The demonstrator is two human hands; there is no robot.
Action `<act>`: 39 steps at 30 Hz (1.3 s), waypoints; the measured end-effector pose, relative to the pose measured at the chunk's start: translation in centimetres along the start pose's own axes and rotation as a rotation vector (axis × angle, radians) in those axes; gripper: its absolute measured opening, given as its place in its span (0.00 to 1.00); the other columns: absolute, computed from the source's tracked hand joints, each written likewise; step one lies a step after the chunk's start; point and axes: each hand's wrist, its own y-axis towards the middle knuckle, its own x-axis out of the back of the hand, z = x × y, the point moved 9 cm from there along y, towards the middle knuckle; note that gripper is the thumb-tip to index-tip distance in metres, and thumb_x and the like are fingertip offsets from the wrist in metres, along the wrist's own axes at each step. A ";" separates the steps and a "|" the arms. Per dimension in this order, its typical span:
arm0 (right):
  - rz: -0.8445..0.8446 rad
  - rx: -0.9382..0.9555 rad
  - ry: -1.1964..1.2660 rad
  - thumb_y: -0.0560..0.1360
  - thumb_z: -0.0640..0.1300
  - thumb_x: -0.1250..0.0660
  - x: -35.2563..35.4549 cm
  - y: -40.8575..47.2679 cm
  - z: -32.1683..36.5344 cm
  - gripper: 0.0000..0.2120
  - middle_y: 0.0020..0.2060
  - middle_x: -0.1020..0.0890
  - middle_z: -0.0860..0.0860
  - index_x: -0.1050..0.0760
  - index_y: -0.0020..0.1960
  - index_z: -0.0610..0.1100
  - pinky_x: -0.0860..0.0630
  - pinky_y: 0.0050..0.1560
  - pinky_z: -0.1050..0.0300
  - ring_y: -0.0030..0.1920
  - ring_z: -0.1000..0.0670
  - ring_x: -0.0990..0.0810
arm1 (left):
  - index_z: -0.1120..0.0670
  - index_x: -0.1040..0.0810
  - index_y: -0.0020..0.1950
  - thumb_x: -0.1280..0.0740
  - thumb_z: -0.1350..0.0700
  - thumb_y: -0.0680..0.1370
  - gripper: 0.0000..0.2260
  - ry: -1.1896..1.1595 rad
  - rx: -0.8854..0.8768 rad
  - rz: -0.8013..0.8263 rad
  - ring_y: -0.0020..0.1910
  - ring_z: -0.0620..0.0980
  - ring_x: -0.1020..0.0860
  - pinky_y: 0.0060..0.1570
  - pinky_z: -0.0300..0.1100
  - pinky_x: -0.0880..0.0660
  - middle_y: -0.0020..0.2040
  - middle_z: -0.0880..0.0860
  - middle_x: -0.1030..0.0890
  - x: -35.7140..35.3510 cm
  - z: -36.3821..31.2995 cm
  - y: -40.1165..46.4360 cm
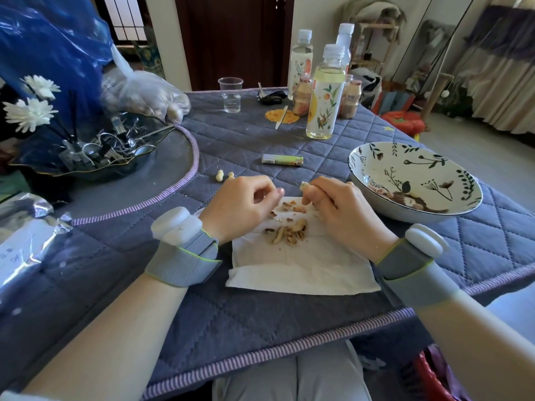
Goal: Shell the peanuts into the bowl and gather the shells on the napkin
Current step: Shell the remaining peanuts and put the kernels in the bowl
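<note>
A white napkin [301,264] lies on the quilted cloth in front of me, with several broken peanut shells [289,231] on its far half. My right hand [335,208] hovers over the napkin's far right corner, pinching a piece of peanut [304,185] between thumb and fingers. My left hand [246,202] hangs over the far left corner, fingers curled, and I cannot see anything in them. A floral bowl [451,215] at the right holds a few shelled kernels [405,198]. Two whole peanuts [223,176] lie beyond my left hand.
A lighter [282,160] lies past the napkin. Bottles [324,91] and a clear plastic cup [231,94] stand at the far side. A clear bag of peanuts [144,94] and a dark glass dish [86,157] with white flowers are at the left.
</note>
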 end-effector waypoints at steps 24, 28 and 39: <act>-0.017 0.140 0.000 0.80 0.54 0.55 -1.9 0.2 1.9 0.14 0.30 0.33 0.60 0.38 0.38 0.57 0.42 0.44 0.55 0.35 0.58 0.34 | 0.56 0.30 0.37 0.46 0.50 0.78 0.15 -0.263 -0.031 0.005 0.27 0.43 0.34 0.30 0.34 0.36 0.29 0.52 0.32 -0.8 -1.1 -0.2; 0.036 0.097 0.043 0.78 0.46 0.51 -2.3 0.1 1.6 0.11 0.30 0.32 0.60 0.38 0.37 0.54 0.45 0.41 0.57 0.37 0.70 0.33 | 0.59 0.31 0.40 0.47 0.50 0.78 0.15 -0.214 -0.045 -0.008 0.28 0.44 0.35 0.31 0.40 0.35 0.28 0.51 0.33 -0.9 -1.2 -0.2; -0.136 0.108 -0.022 0.77 0.52 0.51 -1.2 0.2 1.2 0.15 0.29 0.33 0.59 0.31 0.41 0.45 0.43 0.40 0.55 0.33 0.66 0.33 | 0.51 0.23 0.41 0.38 0.54 0.74 0.05 -0.327 -0.010 -0.193 0.28 0.44 0.32 0.30 0.37 0.34 0.30 0.61 0.25 0.6 -1.0 -0.4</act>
